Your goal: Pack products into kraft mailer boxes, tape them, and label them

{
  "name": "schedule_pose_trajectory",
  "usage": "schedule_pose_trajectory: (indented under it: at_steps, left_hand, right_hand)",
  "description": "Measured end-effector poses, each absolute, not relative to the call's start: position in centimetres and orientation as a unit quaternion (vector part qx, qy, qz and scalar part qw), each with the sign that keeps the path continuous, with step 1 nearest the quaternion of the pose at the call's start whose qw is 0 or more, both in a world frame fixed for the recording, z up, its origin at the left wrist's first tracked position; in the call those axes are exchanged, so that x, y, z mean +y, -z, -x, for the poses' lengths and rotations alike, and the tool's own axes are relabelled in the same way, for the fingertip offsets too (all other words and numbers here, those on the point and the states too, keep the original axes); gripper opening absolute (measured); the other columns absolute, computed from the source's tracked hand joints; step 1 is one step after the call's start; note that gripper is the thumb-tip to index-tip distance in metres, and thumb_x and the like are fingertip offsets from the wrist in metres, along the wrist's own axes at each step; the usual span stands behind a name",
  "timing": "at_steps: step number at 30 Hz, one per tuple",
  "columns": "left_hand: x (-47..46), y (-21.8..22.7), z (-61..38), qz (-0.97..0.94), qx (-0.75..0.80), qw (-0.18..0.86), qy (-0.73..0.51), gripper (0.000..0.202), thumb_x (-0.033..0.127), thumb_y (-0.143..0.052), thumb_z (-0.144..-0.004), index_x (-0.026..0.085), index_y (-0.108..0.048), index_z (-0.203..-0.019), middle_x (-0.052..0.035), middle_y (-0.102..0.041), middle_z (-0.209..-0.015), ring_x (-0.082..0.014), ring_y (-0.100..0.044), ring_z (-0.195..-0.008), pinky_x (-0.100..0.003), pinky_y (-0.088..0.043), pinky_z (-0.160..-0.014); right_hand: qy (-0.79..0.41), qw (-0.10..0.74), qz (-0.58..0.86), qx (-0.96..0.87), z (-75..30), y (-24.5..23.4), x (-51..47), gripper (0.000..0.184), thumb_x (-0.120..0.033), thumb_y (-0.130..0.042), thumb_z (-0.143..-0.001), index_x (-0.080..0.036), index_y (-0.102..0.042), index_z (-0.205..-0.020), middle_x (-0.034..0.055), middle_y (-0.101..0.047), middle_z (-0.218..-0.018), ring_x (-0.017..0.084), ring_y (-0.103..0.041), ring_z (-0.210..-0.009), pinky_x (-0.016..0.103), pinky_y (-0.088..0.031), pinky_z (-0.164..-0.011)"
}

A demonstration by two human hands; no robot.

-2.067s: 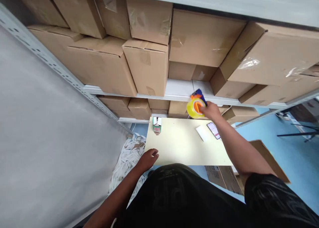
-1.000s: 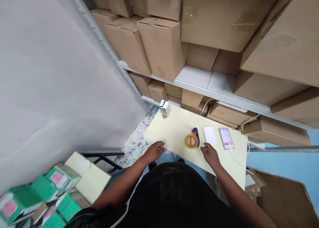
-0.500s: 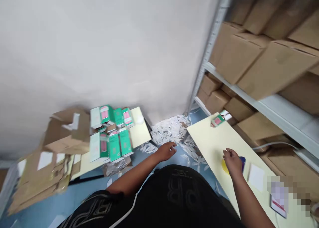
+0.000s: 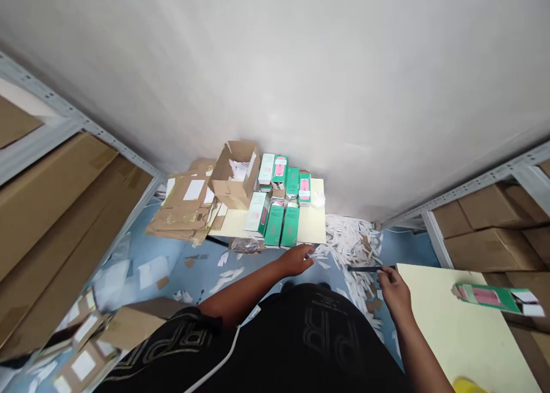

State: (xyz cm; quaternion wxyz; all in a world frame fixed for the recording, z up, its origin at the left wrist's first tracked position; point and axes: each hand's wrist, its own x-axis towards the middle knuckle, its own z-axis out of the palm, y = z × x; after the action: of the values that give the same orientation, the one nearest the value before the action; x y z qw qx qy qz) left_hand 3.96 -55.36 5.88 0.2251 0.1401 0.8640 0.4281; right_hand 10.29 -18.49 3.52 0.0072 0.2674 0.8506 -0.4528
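One cardboard carton (image 4: 234, 195); at least seven green-and-white boxes (image 4: 290, 225) on a table (image 4: 313, 230), long axes running wall-to-wearer; left hand (image 4: 296, 259), then right hand (image 4: 393, 290), both half-curled, empty; one separate green box (image 4: 494, 297), lying sideways, flaps pointing right.

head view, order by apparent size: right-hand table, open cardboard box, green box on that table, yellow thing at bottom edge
1. Right-hand table
2. Open cardboard box and green box: unsure; green looks longer but slimmer, perhaps nearer
3. Yellow thing, cut off by the frame
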Motion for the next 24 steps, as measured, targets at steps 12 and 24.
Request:
schedule_pose_trajectory:
  at_steps: [12,24]
  left_hand:
    - [-60.6,-8.3,-2.1,0.064,0.865,0.033,-0.497,0.031,0.037,-0.059,-0.093,0.020,-0.068,-0.117,-0.0064,-0.074,-0.112,-0.0184,-0.069,-0.092,-0.030,-0.054,-0.082]
    - [-88.4,-6.6,-5.8,0.412,0.864,-0.049,-0.284,0.028,0.030,-0.061,-0.090,0.019,-0.069,-0.115,-0.0077,-0.075,-0.108,-0.0225,-0.069,-0.100,-0.031,-0.052,-0.088]
  right_hand:
    - [0.450,0.169,-0.057,0.875,7.5,-2.2,-26.4,0.052,-0.058,-0.062,-0.078,-0.019,-0.072,-0.110,0.0078,-0.077,-0.096,0.027,-0.074,-0.084,0.037,-0.056,-0.075]
    - [0.438,0.188,0.063,0.877,10.8,-5.1,-40.9,0.052,-0.060,-0.064,-0.080,-0.020,-0.072,-0.112,0.0073,-0.078,-0.096,0.026,-0.073,-0.088,0.035,-0.055,-0.082]
